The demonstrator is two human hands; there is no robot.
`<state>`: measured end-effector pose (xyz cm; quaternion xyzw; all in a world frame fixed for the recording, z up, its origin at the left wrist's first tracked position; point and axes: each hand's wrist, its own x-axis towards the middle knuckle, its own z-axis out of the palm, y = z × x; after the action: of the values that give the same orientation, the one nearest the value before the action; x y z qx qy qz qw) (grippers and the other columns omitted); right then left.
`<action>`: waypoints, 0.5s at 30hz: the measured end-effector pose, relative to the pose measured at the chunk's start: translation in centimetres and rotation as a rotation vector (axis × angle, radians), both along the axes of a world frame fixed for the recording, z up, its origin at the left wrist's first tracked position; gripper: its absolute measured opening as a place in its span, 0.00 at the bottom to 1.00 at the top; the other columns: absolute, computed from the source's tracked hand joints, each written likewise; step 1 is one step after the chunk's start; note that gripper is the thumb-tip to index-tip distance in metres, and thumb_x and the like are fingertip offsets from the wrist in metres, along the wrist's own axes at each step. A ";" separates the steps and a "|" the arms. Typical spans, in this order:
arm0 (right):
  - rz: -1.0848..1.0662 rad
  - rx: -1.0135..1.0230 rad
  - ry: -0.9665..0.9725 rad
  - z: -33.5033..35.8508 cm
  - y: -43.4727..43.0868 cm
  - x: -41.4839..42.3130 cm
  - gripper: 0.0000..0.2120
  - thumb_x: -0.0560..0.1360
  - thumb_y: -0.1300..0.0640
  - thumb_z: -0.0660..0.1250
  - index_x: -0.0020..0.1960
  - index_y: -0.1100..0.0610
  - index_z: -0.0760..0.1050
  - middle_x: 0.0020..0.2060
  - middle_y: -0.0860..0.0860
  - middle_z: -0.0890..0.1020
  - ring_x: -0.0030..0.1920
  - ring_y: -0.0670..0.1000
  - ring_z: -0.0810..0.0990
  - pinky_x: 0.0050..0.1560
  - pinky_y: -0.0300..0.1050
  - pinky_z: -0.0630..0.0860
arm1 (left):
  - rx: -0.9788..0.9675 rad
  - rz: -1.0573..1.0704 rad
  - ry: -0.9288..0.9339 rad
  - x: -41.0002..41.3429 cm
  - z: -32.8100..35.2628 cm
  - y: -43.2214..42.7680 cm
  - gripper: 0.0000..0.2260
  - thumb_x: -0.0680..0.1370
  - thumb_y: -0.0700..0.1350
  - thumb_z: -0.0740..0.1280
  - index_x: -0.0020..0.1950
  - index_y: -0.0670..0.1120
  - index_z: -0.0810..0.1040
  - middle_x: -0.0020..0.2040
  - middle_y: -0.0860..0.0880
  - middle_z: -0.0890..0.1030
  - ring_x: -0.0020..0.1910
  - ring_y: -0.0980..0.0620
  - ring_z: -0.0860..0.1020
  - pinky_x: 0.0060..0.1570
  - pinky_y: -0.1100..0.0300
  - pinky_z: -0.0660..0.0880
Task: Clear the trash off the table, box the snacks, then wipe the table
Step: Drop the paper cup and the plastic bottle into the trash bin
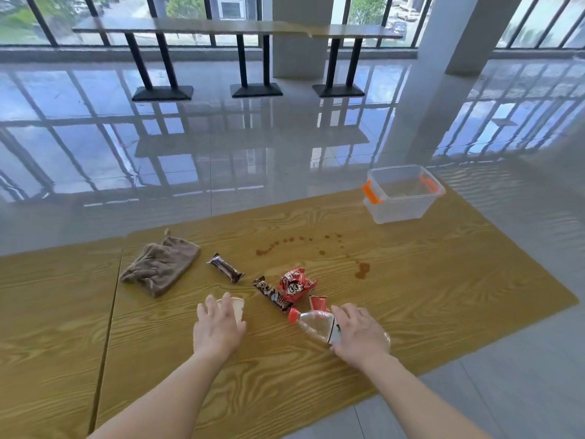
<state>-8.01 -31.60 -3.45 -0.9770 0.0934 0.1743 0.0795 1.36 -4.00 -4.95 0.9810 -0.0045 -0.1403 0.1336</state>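
Note:
A crushed clear plastic bottle (313,324) with a red cap lies on the wooden table (443,296). My right hand (359,335) lies on top of its lower half, fingers spread. A paper cup (237,308) lies on its side, and my left hand (217,327) rests over it with fairly straight fingers. Behind the two hands lie two brown snack bars (226,268) (272,294), a crumpled red snack bag (296,285) and a small red wrapper (318,303). A brown cloth (160,266) lies at the left. Brown spill drops (362,270) dot the middle.
A clear plastic box (402,198) with orange latches stands open at the table's far right corner. A seam (109,312) runs between two tabletops at the left. Beyond lie a glossy floor, a long bar table (237,28) and a pillar (443,74).

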 end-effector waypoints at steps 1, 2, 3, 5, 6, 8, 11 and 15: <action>0.027 -0.012 0.017 -0.3 -0.1 0.2 0.38 0.74 0.45 0.71 0.77 0.47 0.55 0.73 0.50 0.63 0.72 0.55 0.62 0.73 0.52 0.63 | -0.022 0.036 0.024 0.2 -0.3 0.0 0.35 0.77 0.57 0.66 0.78 0.50 0.52 0.76 0.41 0.57 0.74 0.38 0.58 0.65 0.45 0.70; 0.040 -0.016 0.026 -0.6 -0.2 0.3 0.39 0.73 0.46 0.72 0.77 0.47 0.55 0.73 0.51 0.63 0.72 0.55 0.62 0.74 0.52 0.61 | -0.041 0.059 0.039 0.5 -0.7 0.0 0.35 0.77 0.56 0.66 0.78 0.50 0.53 0.74 0.41 0.59 0.72 0.39 0.62 0.64 0.46 0.72; 0.047 -0.019 0.027 -0.7 -0.2 0.5 0.39 0.73 0.47 0.73 0.77 0.47 0.55 0.73 0.51 0.64 0.72 0.55 0.63 0.74 0.53 0.61 | -0.053 0.072 0.051 0.7 -0.9 0.0 0.35 0.76 0.56 0.67 0.77 0.50 0.54 0.73 0.42 0.61 0.69 0.40 0.65 0.61 0.47 0.73; 0.064 -0.016 0.041 -0.9 -0.2 0.7 0.39 0.74 0.50 0.72 0.78 0.48 0.54 0.72 0.51 0.65 0.71 0.55 0.64 0.73 0.52 0.62 | -0.075 0.095 0.077 1.1 -1.1 -0.1 0.34 0.75 0.54 0.69 0.76 0.50 0.56 0.70 0.42 0.63 0.63 0.41 0.70 0.57 0.48 0.74; 0.075 -0.016 0.047 -1.0 -0.2 0.7 0.39 0.75 0.52 0.71 0.78 0.49 0.54 0.71 0.52 0.66 0.70 0.55 0.65 0.71 0.52 0.64 | -0.087 0.107 0.087 1.2 -1.2 -0.2 0.34 0.75 0.52 0.70 0.76 0.50 0.56 0.69 0.42 0.63 0.61 0.41 0.72 0.55 0.48 0.74; 0.087 -0.014 0.045 -1.0 -0.1 0.7 0.37 0.76 0.54 0.69 0.78 0.49 0.53 0.69 0.52 0.68 0.68 0.55 0.67 0.68 0.51 0.67 | -0.113 0.117 0.082 1.3 -1.2 -0.1 0.33 0.73 0.48 0.71 0.75 0.50 0.59 0.67 0.43 0.63 0.58 0.41 0.73 0.51 0.50 0.75; 0.075 0.005 0.028 -0.6 0.4 0.7 0.36 0.76 0.54 0.69 0.78 0.50 0.54 0.68 0.51 0.69 0.67 0.55 0.67 0.66 0.51 0.68 | -0.151 0.105 0.034 1.3 -1.0 0.3 0.35 0.72 0.47 0.71 0.75 0.50 0.60 0.68 0.43 0.63 0.59 0.43 0.72 0.50 0.51 0.74; 0.051 0.023 -0.026 0.1 0.8 0.6 0.34 0.75 0.53 0.68 0.76 0.49 0.57 0.66 0.50 0.70 0.64 0.54 0.69 0.63 0.50 0.70 | -0.195 0.066 -0.041 1.3 -0.1 0.8 0.37 0.71 0.46 0.71 0.77 0.50 0.59 0.72 0.43 0.61 0.64 0.42 0.71 0.54 0.50 0.75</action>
<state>-7.38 -30.76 -3.37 -0.9803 0.0655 0.1645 0.0875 2.69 -3.19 -5.07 0.9657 0.0113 -0.1147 0.2327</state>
